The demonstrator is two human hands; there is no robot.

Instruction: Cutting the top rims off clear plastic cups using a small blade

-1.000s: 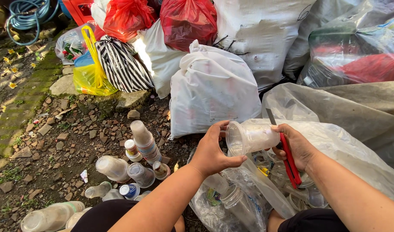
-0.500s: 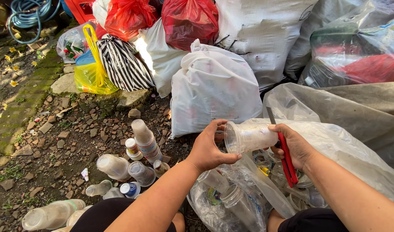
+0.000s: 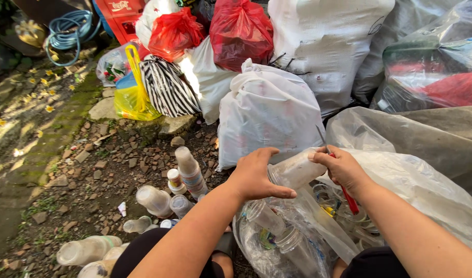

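Observation:
My left hand (image 3: 256,175) grips the mouth end of a clear plastic cup (image 3: 298,169) held on its side. My right hand (image 3: 341,167) touches the cup's other end and holds a red-handled knife (image 3: 347,194), its blade pointing up past the cup. Both hands hover over an open clear plastic bag (image 3: 277,242) with several clear cups and bottles inside. My knees show at the bottom edge.
Stacked and loose plastic cups (image 3: 189,172) lie on the stony ground at left. Behind stand a tied white bag (image 3: 269,110), red bags (image 3: 238,31), a yellow bag (image 3: 130,100), a striped bag (image 3: 166,90), and large clear sacks (image 3: 426,139). A blue hose (image 3: 66,31) lies far left.
The cup and both hands have dropped slightly lower and closer to the open bag. My left hand's fingers have spread over the cup's mouth.

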